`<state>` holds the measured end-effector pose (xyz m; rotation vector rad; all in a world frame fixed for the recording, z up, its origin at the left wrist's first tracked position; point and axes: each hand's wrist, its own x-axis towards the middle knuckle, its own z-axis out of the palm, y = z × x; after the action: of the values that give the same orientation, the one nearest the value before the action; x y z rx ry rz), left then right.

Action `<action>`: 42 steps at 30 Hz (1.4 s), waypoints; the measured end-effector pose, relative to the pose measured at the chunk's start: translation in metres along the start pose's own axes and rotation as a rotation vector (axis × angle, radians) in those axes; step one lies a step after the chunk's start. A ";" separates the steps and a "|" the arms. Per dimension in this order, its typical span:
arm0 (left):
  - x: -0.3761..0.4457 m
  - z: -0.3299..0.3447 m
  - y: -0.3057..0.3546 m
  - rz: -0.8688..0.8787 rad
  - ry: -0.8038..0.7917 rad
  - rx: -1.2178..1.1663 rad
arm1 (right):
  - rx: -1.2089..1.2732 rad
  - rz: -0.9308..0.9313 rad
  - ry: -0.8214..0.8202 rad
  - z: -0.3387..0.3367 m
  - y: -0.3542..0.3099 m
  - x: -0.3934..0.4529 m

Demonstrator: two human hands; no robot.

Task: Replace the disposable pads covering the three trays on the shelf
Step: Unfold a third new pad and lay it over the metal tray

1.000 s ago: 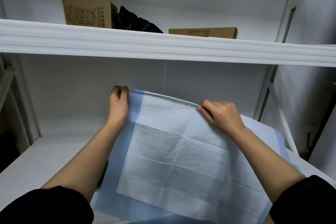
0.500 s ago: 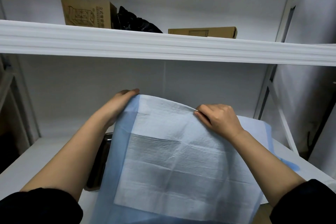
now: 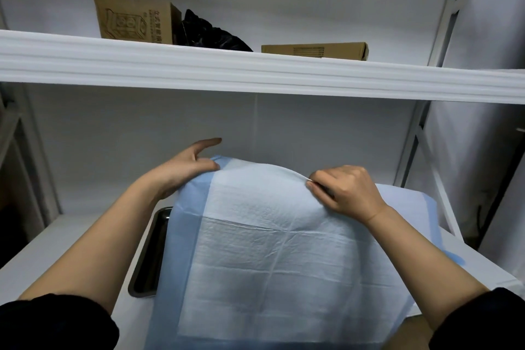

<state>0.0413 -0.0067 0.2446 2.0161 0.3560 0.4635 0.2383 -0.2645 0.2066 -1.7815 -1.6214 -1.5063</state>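
I held a fresh disposable pad (image 3: 272,241), blue-bordered with a white quilted centre, spread over a dark metal tray (image 3: 150,253) on the lower shelf (image 3: 56,241). My right hand (image 3: 345,192) pinched the pad's far edge at about 1 o'clock, fingers curled onto the fold. My left hand (image 3: 184,169) lay at about 11 o'clock with its fingers extended and loose; it touched the far left corner, and I could not tell whether the thumb held any material underneath. The pad's far edge was raised off the tray, so it was not yet laid flat.

Status, as I judged it: this tray was in mid-cover, with only its left rim showing at 9 o'clock. A second pad (image 3: 409,207) lay flat at 3 o'clock, which suggested one tray there was already done, although no tray was visible beneath it. The third tray was not in view. Remaining work: lower, square and smooth this pad, then cover any tray left.

On the upper shelf (image 3: 255,74) at 12 o'clock stood a cardboard box (image 3: 133,20), a black bag (image 3: 210,34) and a flat carton (image 3: 315,51).
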 end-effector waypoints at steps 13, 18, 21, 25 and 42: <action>0.018 0.005 -0.018 0.053 0.437 0.698 | 0.005 -0.026 0.012 -0.002 -0.004 -0.004; 0.015 0.008 -0.013 -0.163 0.319 -0.136 | 0.013 -0.029 0.021 -0.003 -0.004 -0.005; 0.016 0.005 -0.010 -0.251 0.323 -0.374 | 0.024 -0.021 0.025 -0.003 -0.005 -0.005; 0.017 0.007 -0.003 -0.208 0.321 -0.197 | 0.038 -0.026 0.022 -0.003 -0.007 -0.004; 0.024 0.005 -0.011 -0.222 0.152 0.472 | 0.071 -0.084 0.006 -0.008 -0.013 -0.004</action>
<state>0.0636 0.0050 0.2371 2.3622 0.8377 0.4212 0.2245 -0.2684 0.2015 -1.6894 -1.7443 -1.4683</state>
